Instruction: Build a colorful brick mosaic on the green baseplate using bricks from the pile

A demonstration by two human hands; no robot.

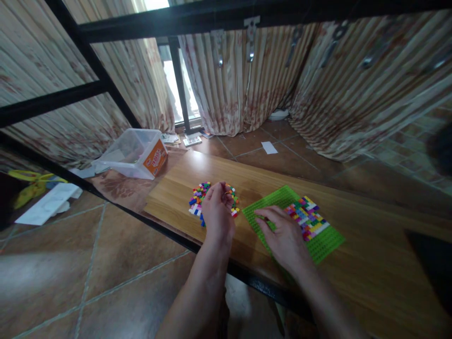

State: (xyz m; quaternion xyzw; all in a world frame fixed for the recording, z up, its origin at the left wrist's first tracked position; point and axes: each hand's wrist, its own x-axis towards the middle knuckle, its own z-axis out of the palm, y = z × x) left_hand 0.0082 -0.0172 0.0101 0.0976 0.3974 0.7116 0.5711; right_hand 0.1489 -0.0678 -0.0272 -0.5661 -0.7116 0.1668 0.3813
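A loose pile of small coloured building bricks (pixel 196 207) lies on the wooden board. My left hand (pixel 218 209) is over this pile and hides its middle; the fingers are curled with their tips together, and whatever they hold is too small to make out. To the right is a green studded baseplate (pixel 326 242), set at an angle. A tight multicoloured patch of bricks (pixel 309 219) covers part of it. Over the baseplate's left part is my right hand (pixel 280 230), thumb and forefinger brought close in a pinch. Anything between those fingertips is not discernible.
A clear plastic bin (pixel 132 157) with an orange label stands beyond the board's left end. Black metal bars (pixel 102 87) cross the upper left. A dark flat object (pixel 429 263) sits at the right. Papers (pixel 269 148) lie on the tiled floor before the curtains.
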